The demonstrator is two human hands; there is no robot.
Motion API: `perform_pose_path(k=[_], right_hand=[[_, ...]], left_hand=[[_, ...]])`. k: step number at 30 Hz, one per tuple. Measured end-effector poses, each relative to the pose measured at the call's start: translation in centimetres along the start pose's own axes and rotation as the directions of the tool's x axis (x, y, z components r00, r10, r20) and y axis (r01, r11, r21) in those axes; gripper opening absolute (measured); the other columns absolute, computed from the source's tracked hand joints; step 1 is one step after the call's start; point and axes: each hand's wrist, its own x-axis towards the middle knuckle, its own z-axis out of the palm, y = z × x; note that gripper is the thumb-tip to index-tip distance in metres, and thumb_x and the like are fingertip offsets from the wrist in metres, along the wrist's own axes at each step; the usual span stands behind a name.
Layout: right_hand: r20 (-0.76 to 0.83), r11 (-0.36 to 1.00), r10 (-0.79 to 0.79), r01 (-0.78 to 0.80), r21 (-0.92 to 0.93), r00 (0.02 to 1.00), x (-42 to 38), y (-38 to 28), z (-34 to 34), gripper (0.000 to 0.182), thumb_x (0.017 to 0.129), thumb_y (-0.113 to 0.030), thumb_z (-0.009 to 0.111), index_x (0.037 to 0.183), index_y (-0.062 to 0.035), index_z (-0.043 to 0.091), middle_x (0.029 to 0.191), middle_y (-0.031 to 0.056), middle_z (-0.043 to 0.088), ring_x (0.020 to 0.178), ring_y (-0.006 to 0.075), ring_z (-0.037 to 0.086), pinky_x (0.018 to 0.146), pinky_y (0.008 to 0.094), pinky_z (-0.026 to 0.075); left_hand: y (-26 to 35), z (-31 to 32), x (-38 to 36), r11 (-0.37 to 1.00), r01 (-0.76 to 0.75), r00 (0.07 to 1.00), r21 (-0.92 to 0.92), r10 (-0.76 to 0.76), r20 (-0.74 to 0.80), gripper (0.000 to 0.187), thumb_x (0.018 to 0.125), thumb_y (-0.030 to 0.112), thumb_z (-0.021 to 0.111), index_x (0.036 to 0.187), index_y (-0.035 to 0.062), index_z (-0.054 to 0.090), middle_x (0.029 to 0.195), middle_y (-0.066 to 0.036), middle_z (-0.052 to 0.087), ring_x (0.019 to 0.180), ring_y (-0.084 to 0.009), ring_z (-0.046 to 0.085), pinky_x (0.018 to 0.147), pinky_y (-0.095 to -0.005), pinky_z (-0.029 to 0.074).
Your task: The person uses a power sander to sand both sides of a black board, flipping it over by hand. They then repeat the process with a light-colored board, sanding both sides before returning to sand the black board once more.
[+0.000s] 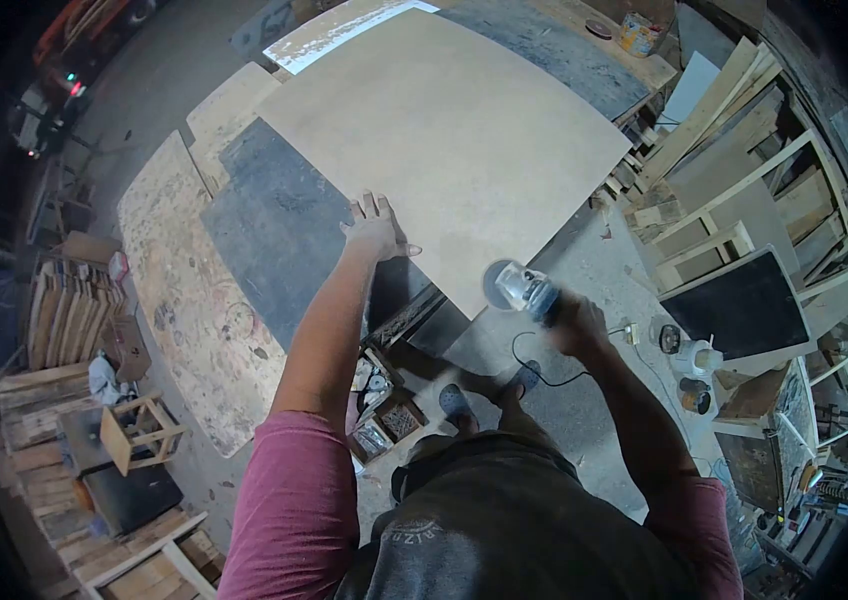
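A large pale wooden board (pixel 454 150) lies flat over the table, its near corner pointing toward me. My left hand (pixel 375 232) rests on the board's left edge, open, fingers spread. In my right hand (pixel 576 322) is an angle grinder (pixel 529 292) with a silver head and blue body, the fingers wrapped round it. Its round disc (pixel 497 284) overlaps the board's near right edge in this view. A dark power cord (pixel 544 381) hangs from the tool in a loop toward the floor.
Under the board are a dark sheet (pixel 274 225) and a stained tabletop (pixel 199 310). An open box of small items (pixel 384 410) stands below the table, near my feet. Wood frames and offcuts (pixel 734 215) lean at right. Containers (pixel 696 358) stand on the floor. A stool (pixel 139 433) is at left.
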Motion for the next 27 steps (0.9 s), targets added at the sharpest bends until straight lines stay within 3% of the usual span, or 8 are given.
perform_pose_path(k=[3,4,7,12,14,19,22,27], right_hand=[[0.014,0.992,-0.074,0.072,0.105,0.997,-1.6,-1.4,1.2,0.047,0.071,-0.025,0.074,0.108,-0.0070,0.051,0.089,0.0217,0.067,0.087,0.0449,0.065,0.074,0.0549,0.052],[0.013,0.997,-0.053,0.054,-0.058,0.998,-2.2,-1.9,1.8,0.052,0.070,-0.025,0.074,0.113,-0.0068,0.050,0.095,0.0228,0.066,0.091,0.0449,0.064,0.078,0.0551,0.051],[0.119,0.997,-0.035,0.043,-0.065,0.992,-3.1,-2.8,1.5,0.058,0.069,-0.024,0.074,0.118,-0.0074,0.048,0.099,0.0231,0.064,0.094,0.0449,0.063,0.079,0.0550,0.050],[-0.060,0.983,-0.165,0.159,-0.092,0.985,-2.4,-0.1,2.3,0.059,0.068,-0.022,0.074,0.119,-0.0056,0.049,0.091,0.0225,0.066,0.087,0.0457,0.064,0.075,0.0538,0.052],[0.032,0.999,-0.049,0.048,0.012,0.998,-0.9,0.9,0.9,0.055,0.067,-0.021,0.074,0.115,-0.0052,0.053,0.088,0.0218,0.067,0.084,0.0446,0.065,0.074,0.0527,0.053],[0.042,0.992,0.113,-0.110,-0.053,0.993,0.8,5.3,-1.2,0.053,0.063,-0.019,0.076,0.111,-0.0080,0.057,0.090,0.0212,0.068,0.087,0.0429,0.065,0.074,0.0505,0.053],[-0.169,0.963,0.054,-0.007,0.269,0.984,2.0,8.0,-1.3,0.055,0.057,-0.016,0.082,0.104,-0.0066,0.056,0.087,0.0204,0.068,0.087,0.0422,0.065,0.073,0.0485,0.054],[-0.207,0.994,0.027,-0.003,0.112,0.978,2.0,6.4,-1.5,0.053,0.058,-0.017,0.081,0.104,-0.0061,0.056,0.085,0.0196,0.067,0.083,0.0423,0.066,0.069,0.0484,0.054]], left_hand=[[-0.1,-0.1,-0.2,1.000,-0.006,1.000,-0.009,0.006,0.000,0.134,0.063,0.068,0.077,0.153,0.0022,0.003,0.159,-0.024,-0.005,0.145,-0.0484,0.000,0.110,-0.0683,0.021],[-0.1,-0.1,-0.2,1.000,-0.004,1.000,-0.008,0.004,-0.001,0.134,0.063,0.068,0.077,0.153,0.0022,0.003,0.159,-0.024,-0.005,0.145,-0.0484,0.000,0.110,-0.0683,0.021],[-0.1,-0.3,-0.3,1.000,-0.019,1.000,-0.022,0.019,0.002,0.134,0.063,0.068,0.077,0.153,0.0021,0.002,0.159,-0.024,-0.006,0.145,-0.0485,-0.001,0.110,-0.0687,0.020],[-0.1,0.0,-0.1,1.000,-0.010,1.000,-0.019,0.010,0.015,0.135,0.063,0.068,0.077,0.153,0.0022,0.000,0.159,-0.025,-0.007,0.145,-0.0481,-0.002,0.110,-0.0684,0.020],[-0.2,0.1,0.0,1.000,-0.009,1.000,-0.020,0.010,0.014,0.135,0.063,0.068,0.077,0.153,0.0021,0.000,0.159,-0.024,-0.007,0.145,-0.0482,-0.002,0.110,-0.0683,0.019],[0.1,-0.3,0.0,1.000,0.000,1.000,-0.011,0.000,0.029,0.136,0.063,0.068,0.077,0.153,0.0022,0.000,0.159,-0.024,-0.008,0.145,-0.0488,-0.002,0.110,-0.0684,0.019],[0.1,-0.3,0.2,1.000,-0.006,0.999,-0.005,0.006,0.043,0.136,0.062,0.069,0.077,0.153,0.0019,0.000,0.158,-0.025,-0.008,0.145,-0.0494,-0.002,0.109,-0.0687,0.021],[0.4,-0.4,0.1,1.000,0.018,0.999,0.022,-0.019,0.043,0.134,0.063,0.071,0.074,0.153,0.0026,0.002,0.159,-0.022,-0.006,0.146,-0.0468,-0.001,0.109,-0.0678,0.023]])
